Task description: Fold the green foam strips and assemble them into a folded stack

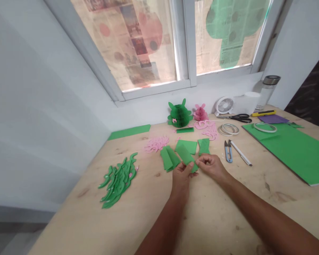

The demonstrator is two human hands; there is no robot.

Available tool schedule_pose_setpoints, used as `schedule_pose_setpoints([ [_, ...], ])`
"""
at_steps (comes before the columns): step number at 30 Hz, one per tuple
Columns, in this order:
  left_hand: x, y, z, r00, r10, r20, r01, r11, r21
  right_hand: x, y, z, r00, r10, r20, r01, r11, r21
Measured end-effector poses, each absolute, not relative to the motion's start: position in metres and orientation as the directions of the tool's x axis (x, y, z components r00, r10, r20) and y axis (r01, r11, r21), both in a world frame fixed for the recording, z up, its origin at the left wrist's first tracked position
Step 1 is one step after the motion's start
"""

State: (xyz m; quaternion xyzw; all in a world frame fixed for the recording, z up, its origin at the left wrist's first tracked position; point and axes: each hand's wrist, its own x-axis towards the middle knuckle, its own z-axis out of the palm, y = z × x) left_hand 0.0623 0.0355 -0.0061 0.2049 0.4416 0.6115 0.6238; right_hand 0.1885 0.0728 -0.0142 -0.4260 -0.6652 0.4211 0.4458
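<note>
My left hand [183, 173] grips a folded green paper strip [185, 155], thumb on top and fingers underneath. Close against the strip's right edge, my right hand [211, 165] is closed in a pinch; whatever lies between its fingertips is too small to make out. Left of the strip stands a creased green paper piece [169, 158], partly folded open. Behind lie a flat green paper piece [190, 145] and a smaller green piece [203, 145]. A pile of pink paper cutouts [157, 143] is spread beyond them to the left.
Curved green cutouts [120, 182] are heaped at left. Blue thread snips [228, 152], a white pen [240, 153], tape rolls [228, 129] and black scissors [239, 118] lie right. Large green sheets [292, 152] cover the far right. Green [179, 115] and pink [200, 113] honeycomb paper figures stand by the wall.
</note>
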Motion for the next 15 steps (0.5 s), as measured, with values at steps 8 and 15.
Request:
schedule_pose_setpoints([
  [8, 0.0601, 0.0345, -0.0041, -0.171, 0.945, -0.277, -0.549, 0.142, 0.824, 0.1867, 0.0706, -0.0138, -0.263, 0.942, 0.208, 0.134, 0.249, -0.959],
  [15, 0.0632, 0.0313, -0.0083, -0.050, 0.977, -0.206, -0.338, 0.177, 0.924, 0.1861, 0.0698, -0.0082, -0.260, 0.961, 0.100, -0.011, 0.100, -0.995],
])
